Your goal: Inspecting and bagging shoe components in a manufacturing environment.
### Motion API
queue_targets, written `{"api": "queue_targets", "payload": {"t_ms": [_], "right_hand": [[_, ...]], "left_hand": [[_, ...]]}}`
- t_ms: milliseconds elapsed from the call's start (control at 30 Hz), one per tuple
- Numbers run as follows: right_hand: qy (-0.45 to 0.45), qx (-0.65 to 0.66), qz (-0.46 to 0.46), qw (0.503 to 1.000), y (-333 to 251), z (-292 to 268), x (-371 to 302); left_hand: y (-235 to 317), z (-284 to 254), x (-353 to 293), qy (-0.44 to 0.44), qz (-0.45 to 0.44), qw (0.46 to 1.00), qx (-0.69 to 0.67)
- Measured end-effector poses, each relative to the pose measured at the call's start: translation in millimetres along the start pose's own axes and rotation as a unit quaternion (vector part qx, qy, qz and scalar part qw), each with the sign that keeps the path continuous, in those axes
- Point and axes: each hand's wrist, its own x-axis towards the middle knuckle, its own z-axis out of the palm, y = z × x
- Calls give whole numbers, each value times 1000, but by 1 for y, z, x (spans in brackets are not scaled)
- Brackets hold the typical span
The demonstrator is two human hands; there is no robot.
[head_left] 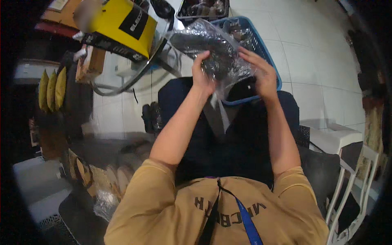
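A clear plastic bag [222, 53] with something dark inside is held up between my two hands, over the near part of a blue plastic basket [274, 67]. My left hand [203, 76] grips its left side, the thumb lying on top and the fingers mostly hidden beneath. On the right side, my right hand [262, 72] presses its fingers against the plastic, thumb out of sight. Glare and creases on the film hide what kind of dark thing is in the bag. More dark wrapped items [237, 29] lie in the basket behind it.
Beyond the basket stands a black crate [204, 17] of wrapped items. A yellow and black box-shaped machine [136, 30] with a grey hose [134, 79] is at the far left. White furniture [332, 139] stands at the right, on pale floor tiles [312, 67].
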Motion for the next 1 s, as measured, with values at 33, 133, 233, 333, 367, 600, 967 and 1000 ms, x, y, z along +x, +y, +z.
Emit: {"api": "queue_targets", "payload": {"t_ms": [33,133,233,333,367,600,967,1000], "right_hand": [[-6,39,16,999,11,-3,-3],[-25,21,13,999,15,0,-2],[-80,45,58,994,11,-12,0],[-115,166,104,974,12,-29,-4],[-102,176,107,973,21,-42,-5],[2,239,372,897,31,-11,17],[-110,300,280,905,24,-7,-8],[-91,291,287,908,25,-7,-9]], "left_hand": [[3,3,4,-11,15,1000,-16],[11,-2,8,2,39,999,14],[19,-10,10,-10,46,999,26],[24,-15,8,-32,44,997,45],[26,-16,8,-47,31,997,55],[15,-26,19,-133,33,973,186],[14,-15,8,-137,84,921,354],[14,-15,9,-142,73,919,361]]}}
